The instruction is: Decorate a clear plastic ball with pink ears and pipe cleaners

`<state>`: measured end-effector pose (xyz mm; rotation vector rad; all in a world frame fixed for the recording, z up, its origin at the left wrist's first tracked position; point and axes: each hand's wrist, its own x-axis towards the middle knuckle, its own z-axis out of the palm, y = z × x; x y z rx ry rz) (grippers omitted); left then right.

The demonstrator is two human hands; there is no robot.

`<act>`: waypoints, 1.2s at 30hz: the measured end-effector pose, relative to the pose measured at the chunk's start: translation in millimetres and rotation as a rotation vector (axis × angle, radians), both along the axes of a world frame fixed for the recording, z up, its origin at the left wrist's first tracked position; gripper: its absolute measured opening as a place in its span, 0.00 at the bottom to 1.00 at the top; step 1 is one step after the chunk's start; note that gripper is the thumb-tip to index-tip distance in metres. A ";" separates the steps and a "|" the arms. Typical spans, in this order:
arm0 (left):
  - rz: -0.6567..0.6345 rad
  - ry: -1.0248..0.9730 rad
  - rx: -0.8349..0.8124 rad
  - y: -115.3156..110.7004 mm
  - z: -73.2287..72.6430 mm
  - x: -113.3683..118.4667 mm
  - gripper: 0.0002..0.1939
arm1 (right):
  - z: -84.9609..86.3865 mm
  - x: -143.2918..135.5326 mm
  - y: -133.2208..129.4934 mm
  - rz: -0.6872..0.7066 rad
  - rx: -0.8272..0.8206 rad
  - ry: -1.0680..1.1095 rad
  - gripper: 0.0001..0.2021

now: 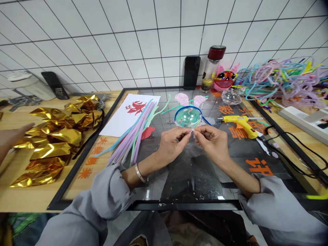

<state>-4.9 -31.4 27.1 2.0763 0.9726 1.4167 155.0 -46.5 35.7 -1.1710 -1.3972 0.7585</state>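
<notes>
Fingers (185, 138) above a glossy panel (191, 177), wooden table (15, 200), white-tiled wall (143, 18) behind.

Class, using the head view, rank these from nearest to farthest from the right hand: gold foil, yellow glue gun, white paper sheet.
From the right hand:
1. Yellow glue gun, just to its right.
2. White paper sheet, left and farther back.
3. Gold foil, far left.

One clear, blue-rimmed round plastic shell (189, 117) lies here; beyond it are two pink fuzzy ear-shaped pieces (181, 99), one upright black phone (191, 72) and one red-lidded glass bottle (210, 70); right of it, one yellow glue gun (241, 123); left, one white red-printed paper sheet (124, 118).
</notes>
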 end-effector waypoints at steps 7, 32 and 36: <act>0.015 -0.012 0.017 4.4 3.3 -0.2 0.04 | 3.7 0.8 7.5 -0.033 -0.007 0.036 0.08; 0.013 -0.013 0.080 52.1 -0.7 -5.1 0.17 | 14.2 -10.3 28.1 -0.267 0.242 -0.342 0.07; 0.015 -0.017 0.095 52.6 -1.0 -1.9 0.12 | 11.5 -8.9 28.2 -0.227 0.238 -0.327 0.07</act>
